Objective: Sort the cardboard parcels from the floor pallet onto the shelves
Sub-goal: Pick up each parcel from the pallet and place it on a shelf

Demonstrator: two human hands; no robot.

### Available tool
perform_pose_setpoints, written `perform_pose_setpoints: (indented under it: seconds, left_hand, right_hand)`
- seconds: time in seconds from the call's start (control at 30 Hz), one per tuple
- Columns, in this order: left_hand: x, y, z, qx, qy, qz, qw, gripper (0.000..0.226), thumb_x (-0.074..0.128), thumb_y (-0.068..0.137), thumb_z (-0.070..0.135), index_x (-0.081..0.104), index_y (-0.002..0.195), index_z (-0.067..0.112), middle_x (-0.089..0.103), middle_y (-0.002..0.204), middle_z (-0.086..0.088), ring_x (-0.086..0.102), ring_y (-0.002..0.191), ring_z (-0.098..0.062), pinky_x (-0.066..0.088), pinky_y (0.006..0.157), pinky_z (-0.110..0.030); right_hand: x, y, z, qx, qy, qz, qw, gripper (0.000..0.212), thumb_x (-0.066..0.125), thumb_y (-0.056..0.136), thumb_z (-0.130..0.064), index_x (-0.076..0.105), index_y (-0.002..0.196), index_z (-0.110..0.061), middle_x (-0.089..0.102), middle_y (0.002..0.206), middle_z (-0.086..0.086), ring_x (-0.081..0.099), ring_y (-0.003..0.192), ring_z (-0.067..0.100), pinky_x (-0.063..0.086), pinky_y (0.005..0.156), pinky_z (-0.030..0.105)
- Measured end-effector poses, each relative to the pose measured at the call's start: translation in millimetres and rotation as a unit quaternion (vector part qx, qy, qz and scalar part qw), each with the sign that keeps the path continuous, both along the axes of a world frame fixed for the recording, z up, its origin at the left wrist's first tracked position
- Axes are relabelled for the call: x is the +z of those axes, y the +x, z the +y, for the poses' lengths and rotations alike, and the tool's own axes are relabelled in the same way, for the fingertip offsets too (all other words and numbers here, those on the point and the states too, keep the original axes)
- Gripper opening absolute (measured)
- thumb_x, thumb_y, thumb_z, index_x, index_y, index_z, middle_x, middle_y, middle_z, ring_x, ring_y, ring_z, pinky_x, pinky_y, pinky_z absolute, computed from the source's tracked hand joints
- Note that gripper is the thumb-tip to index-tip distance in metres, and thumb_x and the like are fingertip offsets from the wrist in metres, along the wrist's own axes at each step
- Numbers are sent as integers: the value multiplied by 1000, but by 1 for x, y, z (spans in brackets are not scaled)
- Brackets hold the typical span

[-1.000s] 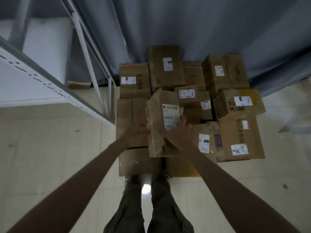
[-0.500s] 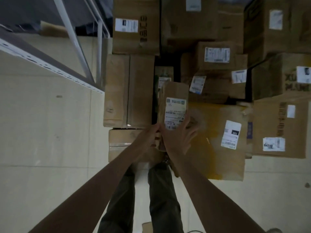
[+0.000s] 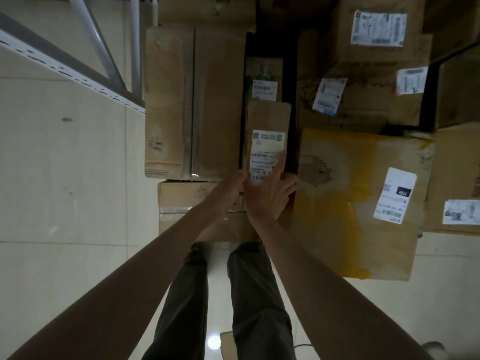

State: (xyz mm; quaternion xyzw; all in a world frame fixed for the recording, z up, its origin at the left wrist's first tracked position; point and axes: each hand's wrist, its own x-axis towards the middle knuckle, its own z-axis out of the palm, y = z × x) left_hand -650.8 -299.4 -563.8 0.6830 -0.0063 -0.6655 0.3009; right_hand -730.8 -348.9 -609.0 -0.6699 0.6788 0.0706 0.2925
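Single view, head-worn camera, looking steeply down and slightly forward over the person's own forearms and legs (image 3: 220, 294) to the tiled floor (image 3: 65, 178). Wide-angle lens: straight lines bow toward the frame edges, and the shelf rail (image 3: 65, 63) cuts diagonally across the upper left corner. Camera sits close above the stacked boxes (image 3: 194, 100), which fill the upper and right part of the frame and run off its top and right edges; both hands (image 3: 259, 193) appear near centre, at arm's length from the lens.
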Motion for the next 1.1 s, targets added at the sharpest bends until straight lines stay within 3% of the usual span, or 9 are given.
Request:
perform_pose_setpoints:
  seconds: [0.17,0.27,0.4,0.57,0.7,0.8,0.87,1.0,1.1]
  left_hand:
    - [17,0,6,-27,-17,-15,999,35,27,109,47,52,131,36,57,123,13,56,117,-7,40,98,-28]
    - [45,9,15,-44,-24,-33,998,24,33,107,43,57,102,42,59,106,20,60,96,9,43,86,-18]
    - [100,32,28,-93,-35,-91,991,41,42,107,39,51,142,19,49,149,-4,44,140,-24,36,115,-37]
    - [191,77,35,-144,-86,-136,976,16,57,102,20,65,114,26,59,119,11,57,101,-3,42,76,-5]
    - [279,121,43,-182,-142,-178,957,39,56,100,0,53,138,-3,61,130,-12,64,112,-12,50,85,-11]
    - [365,147,39,-237,-200,-215,926,55,65,96,10,45,148,9,55,141,-8,60,117,-11,50,101,-23]
    - [420,160,38,-259,-208,-266,905,64,72,93,25,43,150,24,54,142,5,59,117,-9,50,97,-18]
    - [512,178,48,-259,-246,-357,863,62,78,88,22,49,143,28,56,136,9,55,122,-9,39,91,-2]
    - [572,192,67,-236,-251,-429,835,60,79,86,24,48,136,37,56,129,10,57,115,-9,39,86,-2]
  right_hand:
    - [17,-6,-5,28,60,7,998,100,69,85,-59,8,159,-31,18,151,16,34,133,36,43,104,48]
    - [50,-11,-8,38,72,-12,997,92,74,83,-43,20,155,-26,19,152,15,29,137,36,41,108,50]
    - [113,-12,-12,52,109,-51,991,71,71,87,-33,33,146,-22,30,142,11,37,132,32,46,103,45]
    - [221,9,-18,122,179,-128,968,57,66,93,-33,40,141,-16,48,135,14,56,117,33,53,96,48]
    - [324,34,-25,193,166,-152,955,52,69,93,-26,50,140,-15,48,136,10,56,101,18,52,75,26]
    - [407,55,-35,260,161,-170,937,43,65,95,-24,53,135,-14,56,126,6,60,105,21,44,68,18]
    - [466,70,-41,300,135,-189,925,34,64,96,-20,57,128,-13,60,116,6,60,103,19,47,73,22]
    - [564,100,-45,354,55,-238,903,33,68,94,-17,58,125,-11,59,104,-3,58,99,16,49,88,31]
    - [617,120,-42,411,1,-245,878,40,72,90,-11,60,128,-6,55,103,-4,54,98,13,40,78,12]
